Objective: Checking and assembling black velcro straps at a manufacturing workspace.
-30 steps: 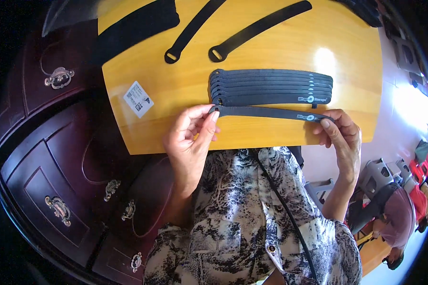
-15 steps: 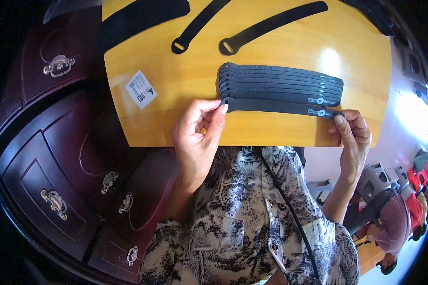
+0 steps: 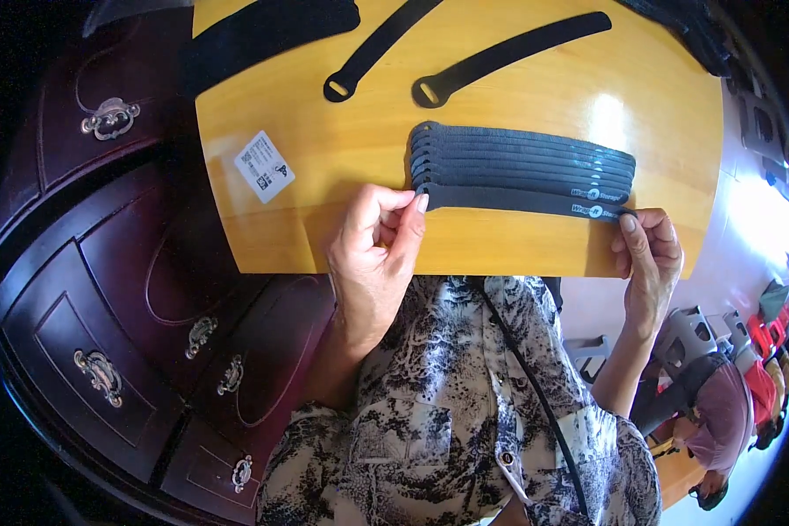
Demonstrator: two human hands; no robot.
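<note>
A dark cable strap stretches between my two hands, with pale printing near its right end. My left hand pinches its slotted left end between thumb and fingertips. At the other end, my right hand grips the tip between thumb and fingers. Just beyond it lies a stack of similar straps, fanned in overlapping rows with their slotted ends to the left. The strap I hold runs along the near side of that stack, touching or nearly touching it.
Two loose black straps, one on the left and one on the right, lie farther back on the yellow table. A white label sits at left, below a black cloth-like piece. Dark drawers stand left; a seated person is at lower right.
Both hands keep their hold on the strap. My left hand appears slightly farther right, but the whole table has shifted slightly the same way in view.
</note>
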